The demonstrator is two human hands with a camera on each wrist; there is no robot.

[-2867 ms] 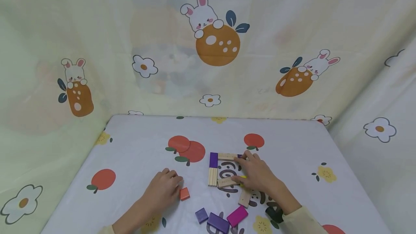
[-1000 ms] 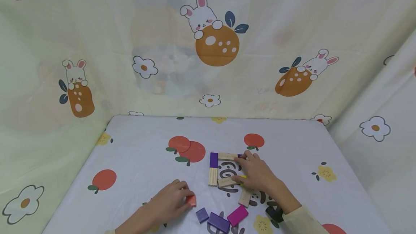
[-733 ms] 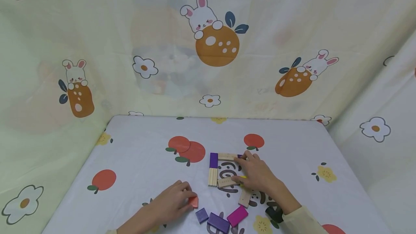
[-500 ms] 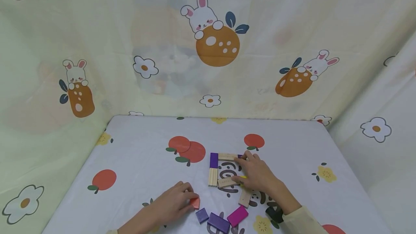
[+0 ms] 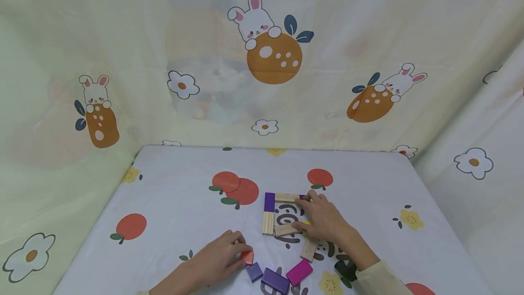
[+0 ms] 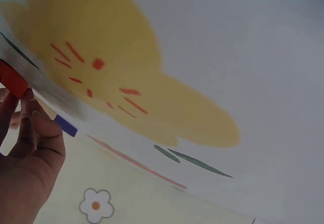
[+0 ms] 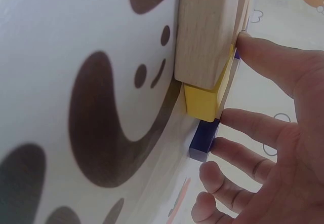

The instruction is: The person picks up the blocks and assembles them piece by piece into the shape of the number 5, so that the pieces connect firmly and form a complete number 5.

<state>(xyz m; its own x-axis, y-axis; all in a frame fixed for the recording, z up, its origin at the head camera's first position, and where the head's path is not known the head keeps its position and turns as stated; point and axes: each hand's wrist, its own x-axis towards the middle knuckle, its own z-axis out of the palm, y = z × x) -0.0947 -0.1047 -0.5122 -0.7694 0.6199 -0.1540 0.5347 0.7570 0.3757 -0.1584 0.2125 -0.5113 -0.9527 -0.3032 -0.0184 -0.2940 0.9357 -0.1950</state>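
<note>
In the head view my left hand (image 5: 221, 256) pinches a small orange block (image 5: 247, 257) on the table, its lower corner against or close to a small purple cube (image 5: 254, 272). The left wrist view shows the orange block (image 6: 12, 79) between thumb and fingertips. My right hand (image 5: 323, 217) rests at the right side of a four-sided outline of wooden blocks. Seen from the right wrist, its thumb touches the outline near a yellow block (image 7: 200, 102), and fairly straight fingers reach to a dark purple block (image 7: 204, 140). The hand partly hides that side from above.
The outline's left side is a purple block (image 5: 269, 202) and a plain block (image 5: 268, 223). A curve below has a plain block (image 5: 309, 248), a magenta block (image 5: 299, 272) and a long purple block (image 5: 275, 281). A dark block (image 5: 344, 267) lies by the right sleeve.
My left hand has taken hold of the orange block and slid it right and slightly down, up to the purple cube. The right hand and the other blocks have stayed put.
</note>
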